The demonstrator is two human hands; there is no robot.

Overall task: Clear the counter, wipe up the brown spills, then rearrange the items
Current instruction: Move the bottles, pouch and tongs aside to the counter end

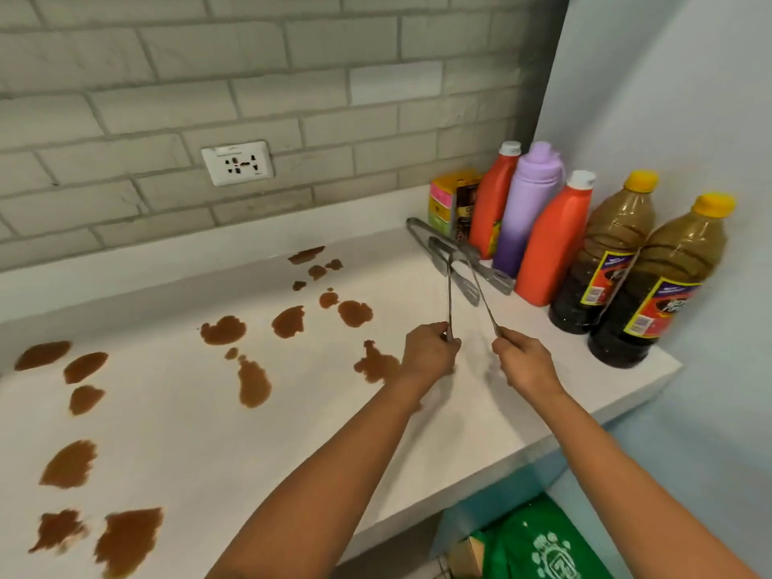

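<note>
Many brown spills (253, 382) dot the white counter (175, 415) from left to centre; left hand (430, 353) and right hand (524, 363) each pinch one thin metal utensil (450, 302), tips near tongs (443, 248) beside bottles (551, 240) at right.

Single head view: looks forward and down, close over white counter (200, 420), facing tiled wall (250, 77).

Bright, even, soft light; faint shadows fall on the counter (292, 411) under the arms. Wide-angle bending curves the wall tiles (250, 77); edges look slightly soft and smeared.
</note>
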